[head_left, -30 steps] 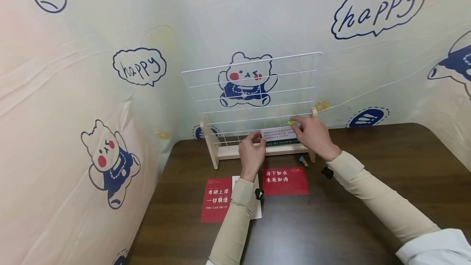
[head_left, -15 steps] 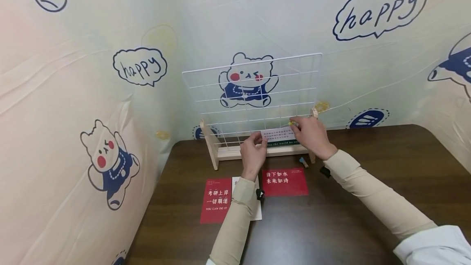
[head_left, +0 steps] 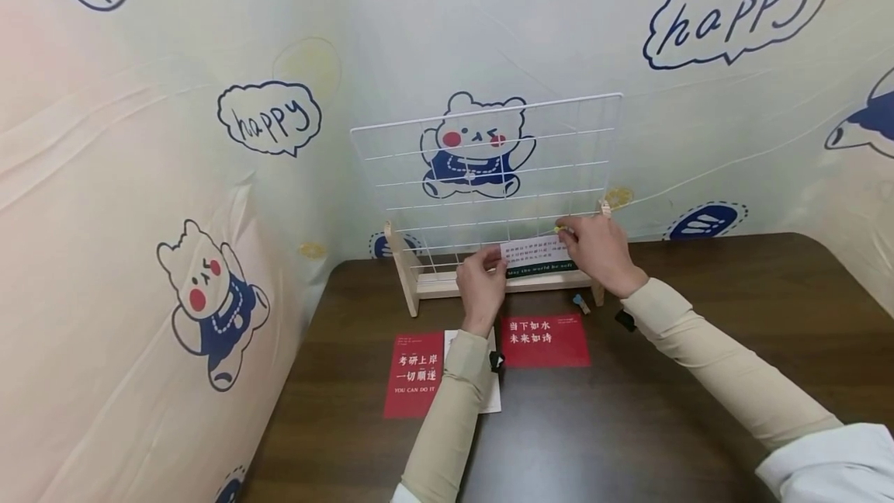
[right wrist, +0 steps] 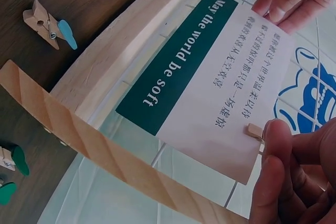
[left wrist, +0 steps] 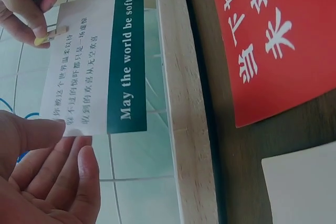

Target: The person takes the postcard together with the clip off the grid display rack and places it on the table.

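Note:
A white card (head_left: 536, 250) with a green band reading "May the world be soft" stands against the lower part of a white wire grid (head_left: 482, 155). My left hand (head_left: 482, 286) pinches its left edge, thumb in front and fingers behind. At the upper right of the card, my right hand (head_left: 602, 253) pinches a small wooden clothespin (left wrist: 59, 32) with a yellow end. The clothespin's wooden tip (right wrist: 254, 131) lies over the card's top edge, while the fingers hide the rest of it in the right wrist view.
A wooden base (head_left: 412, 278) carries the grid. Red cards (head_left: 414, 375) and a white card (head_left: 493, 394) lie on the dark table (head_left: 594, 433). One blue-ended clothespin (right wrist: 50, 24) lies before the base. Green-ended clothespins (right wrist: 13, 158) show beyond the side post (right wrist: 100, 148).
The head view has shifted slightly. Both hands stay at the card and clothespin, and more of the green band's lettering shows beside my left fingers.

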A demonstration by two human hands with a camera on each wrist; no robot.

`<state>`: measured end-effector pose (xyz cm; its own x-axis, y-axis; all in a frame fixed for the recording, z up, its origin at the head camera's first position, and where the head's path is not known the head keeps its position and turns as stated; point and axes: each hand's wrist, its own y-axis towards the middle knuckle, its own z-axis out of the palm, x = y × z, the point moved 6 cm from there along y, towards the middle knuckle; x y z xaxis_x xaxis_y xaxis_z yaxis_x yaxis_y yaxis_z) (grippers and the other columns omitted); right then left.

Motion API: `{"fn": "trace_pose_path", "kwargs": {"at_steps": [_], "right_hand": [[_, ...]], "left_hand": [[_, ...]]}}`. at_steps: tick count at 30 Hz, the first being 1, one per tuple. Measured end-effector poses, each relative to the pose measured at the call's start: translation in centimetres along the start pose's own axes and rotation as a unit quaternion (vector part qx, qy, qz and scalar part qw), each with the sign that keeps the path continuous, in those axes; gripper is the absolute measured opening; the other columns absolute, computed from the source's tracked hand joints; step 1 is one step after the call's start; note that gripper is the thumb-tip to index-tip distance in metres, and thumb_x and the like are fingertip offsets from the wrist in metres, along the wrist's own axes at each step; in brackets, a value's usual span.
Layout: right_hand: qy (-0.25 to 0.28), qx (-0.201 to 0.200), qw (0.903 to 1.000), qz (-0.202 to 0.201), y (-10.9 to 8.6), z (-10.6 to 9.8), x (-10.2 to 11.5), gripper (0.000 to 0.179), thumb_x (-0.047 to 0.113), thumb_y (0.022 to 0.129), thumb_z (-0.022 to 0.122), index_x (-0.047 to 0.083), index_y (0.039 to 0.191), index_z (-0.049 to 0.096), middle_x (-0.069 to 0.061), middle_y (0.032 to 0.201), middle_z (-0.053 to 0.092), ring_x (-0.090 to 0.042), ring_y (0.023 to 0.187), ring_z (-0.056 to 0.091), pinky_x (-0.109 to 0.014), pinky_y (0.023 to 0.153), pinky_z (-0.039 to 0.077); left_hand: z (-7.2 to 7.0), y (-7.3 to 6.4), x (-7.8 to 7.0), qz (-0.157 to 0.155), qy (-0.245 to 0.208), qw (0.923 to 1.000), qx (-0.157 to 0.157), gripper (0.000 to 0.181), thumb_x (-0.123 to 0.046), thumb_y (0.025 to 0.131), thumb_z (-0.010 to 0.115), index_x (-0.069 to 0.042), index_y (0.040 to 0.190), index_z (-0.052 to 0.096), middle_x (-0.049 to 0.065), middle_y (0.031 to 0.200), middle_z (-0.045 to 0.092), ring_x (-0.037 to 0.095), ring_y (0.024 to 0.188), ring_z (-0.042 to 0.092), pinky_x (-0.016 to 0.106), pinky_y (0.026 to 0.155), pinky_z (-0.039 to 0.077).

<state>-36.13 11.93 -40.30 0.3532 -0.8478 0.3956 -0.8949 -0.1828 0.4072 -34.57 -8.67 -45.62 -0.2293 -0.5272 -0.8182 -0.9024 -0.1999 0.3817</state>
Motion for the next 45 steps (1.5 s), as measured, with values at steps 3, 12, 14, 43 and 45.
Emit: {"fn": "trace_pose_path", "kwargs": {"at_steps": [3,12,14,43,45], "right_hand": [[0.005,-0.006,1.0000,-0.003,-0.3,0.1,-0.3,0.023,0.013,0.098,0.070,0.005,0.119,0.078,-0.022,0.102,0.079,-0.021,0.054,0.055,-0.028,0.042,0.031],[0.021,-0.015,0.9995,-0.018,-0.2,-0.3,-0.5,0.021,0.011,0.098,0.070,0.005,0.116,0.079,-0.021,0.105,0.079,-0.026,0.065,0.062,-0.028,0.045,0.033],[0.024,-0.017,0.9994,-0.020,-0.2,-0.4,-0.4,0.021,0.011,0.098,0.070,0.005,0.116,0.080,-0.021,0.105,0.079,-0.026,0.067,0.064,-0.028,0.046,0.034],[0.037,-0.053,0.9979,-0.009,-0.5,-1.5,0.0,0.021,0.009,0.098,0.069,0.002,0.114,0.080,-0.022,0.106,0.079,-0.028,0.069,0.063,-0.029,0.049,0.033],[0.039,-0.058,0.9975,-0.012,-0.6,-1.8,0.1,0.020,0.008,0.098,0.069,0.002,0.114,0.080,-0.022,0.104,0.080,-0.027,0.066,0.061,-0.029,0.048,0.032]], "left_hand": [[0.0,0.0,0.1,0.000,0.002,1.0000,-0.004,0.015,-0.004,0.091,0.077,-0.006,0.106,0.081,0.009,0.098,0.082,0.021,0.088,0.081,0.033,0.075,0.063],[-0.2,0.1,-0.1,0.007,0.001,0.9999,-0.007,0.012,-0.005,0.092,0.078,-0.007,0.103,0.081,0.008,0.096,0.082,0.019,0.086,0.080,0.029,0.069,0.062],[-0.2,0.1,-0.1,0.007,-0.001,0.9999,-0.008,0.012,-0.005,0.092,0.077,-0.007,0.103,0.081,0.008,0.096,0.082,0.019,0.086,0.080,0.030,0.069,0.062],[-1.2,0.0,-1.0,0.014,0.010,0.9999,-0.001,0.013,-0.007,0.092,0.078,-0.008,0.105,0.081,0.008,0.097,0.083,0.020,0.086,0.080,0.031,0.072,0.061],[-1.3,0.0,-1.1,0.014,0.010,0.9998,0.001,0.013,-0.007,0.092,0.078,-0.008,0.105,0.081,0.008,0.097,0.083,0.020,0.087,0.080,0.031,0.071,0.061]]}}
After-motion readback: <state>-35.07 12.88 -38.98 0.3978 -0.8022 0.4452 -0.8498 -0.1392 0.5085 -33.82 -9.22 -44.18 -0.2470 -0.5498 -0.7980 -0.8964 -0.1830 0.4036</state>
